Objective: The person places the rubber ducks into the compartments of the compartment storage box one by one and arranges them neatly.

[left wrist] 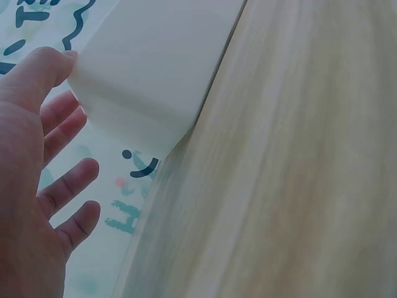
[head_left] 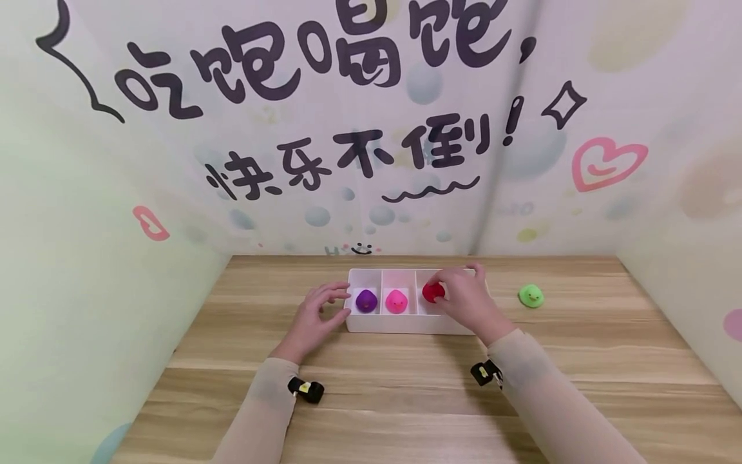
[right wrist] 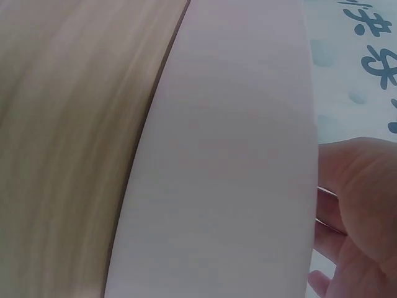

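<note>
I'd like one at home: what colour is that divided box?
White; the box shows best in the head view.

A divided white box point(head_left: 400, 324) holds an upright purple duck point(head_left: 366, 301) leftmost, a pink duck point(head_left: 397, 301) next; a red toy point(head_left: 432, 293), partly hidden, is at its third compartment; a green duck point(head_left: 531, 296) sits to its right.

Showing smooth, matt plastic on the white box point(head_left: 400, 324), wood grain across the counter point(head_left: 394, 393), matt cloth on the sleeves point(head_left: 547, 386).
</note>
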`<state>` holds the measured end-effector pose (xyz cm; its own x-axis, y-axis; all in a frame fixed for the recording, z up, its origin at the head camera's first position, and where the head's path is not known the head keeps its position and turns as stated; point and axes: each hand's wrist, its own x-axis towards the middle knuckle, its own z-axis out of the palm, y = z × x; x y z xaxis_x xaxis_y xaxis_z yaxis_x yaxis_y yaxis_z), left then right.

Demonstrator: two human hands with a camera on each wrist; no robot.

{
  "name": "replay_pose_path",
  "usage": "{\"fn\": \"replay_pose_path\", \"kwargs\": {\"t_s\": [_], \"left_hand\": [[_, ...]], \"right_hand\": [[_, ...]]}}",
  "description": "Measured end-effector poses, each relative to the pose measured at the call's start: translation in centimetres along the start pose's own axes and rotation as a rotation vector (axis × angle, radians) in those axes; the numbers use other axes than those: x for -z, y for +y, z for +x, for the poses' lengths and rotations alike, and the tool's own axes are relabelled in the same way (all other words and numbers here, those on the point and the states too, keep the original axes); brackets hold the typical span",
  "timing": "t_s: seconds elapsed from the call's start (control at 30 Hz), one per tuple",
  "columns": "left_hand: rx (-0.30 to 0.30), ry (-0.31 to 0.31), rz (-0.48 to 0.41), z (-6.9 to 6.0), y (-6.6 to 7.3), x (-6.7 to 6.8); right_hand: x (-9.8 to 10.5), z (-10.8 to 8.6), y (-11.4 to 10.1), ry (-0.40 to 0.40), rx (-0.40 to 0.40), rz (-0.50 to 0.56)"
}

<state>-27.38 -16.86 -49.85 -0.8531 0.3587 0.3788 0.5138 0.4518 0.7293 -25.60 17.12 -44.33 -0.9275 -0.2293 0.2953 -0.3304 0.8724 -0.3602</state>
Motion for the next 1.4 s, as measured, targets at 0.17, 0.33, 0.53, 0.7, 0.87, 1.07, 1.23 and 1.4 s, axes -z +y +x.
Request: {"fn": "replay_pose_path", "kwargs": {"t_s": [0.17,0.33,0.53,0.7,0.87,1.07,1.23,1.4], "left_hand": [[0.001,0.005,-0.001,0.0,0.1,0.0],[-0.005,0.002,0.012,0.0,0.2,0.0],[0.017,0.001,0.006,-0.2,0.2,0.0],[0.014,-0.001,0.013,-0.1,0.1,0.0],[0.010,-0.002,0.013,0.0,0.2,0.0],[0.016,0.003,0.009,-0.2,0.3,-0.1],[0.014,-0.005,0.012,-0.1,0.3,-0.2],[0.008,0.000,0.012,-0.1,0.1,-0.1]], "right_hand": [[-0.3,0.8,0.1,-0.113,-0.027,-0.012],[-0.3,0.9,0.2,-0.146,-0.034,-0.038],[-0.4,0.9,0.1,-0.171,-0.029,-0.029],[-0.4,1.0,0.1,-0.183,-0.038,-0.020],[-0.2,0.8,0.3,-0.152,-0.043,0.034],[0.6,-0.6,1.6,-0.006,-0.015,0.111],[2.1,-2.3,3.1,0.049,-0.043,0.117],[3.4,-3.5,4.9,0.127,-0.057,0.100]]}}
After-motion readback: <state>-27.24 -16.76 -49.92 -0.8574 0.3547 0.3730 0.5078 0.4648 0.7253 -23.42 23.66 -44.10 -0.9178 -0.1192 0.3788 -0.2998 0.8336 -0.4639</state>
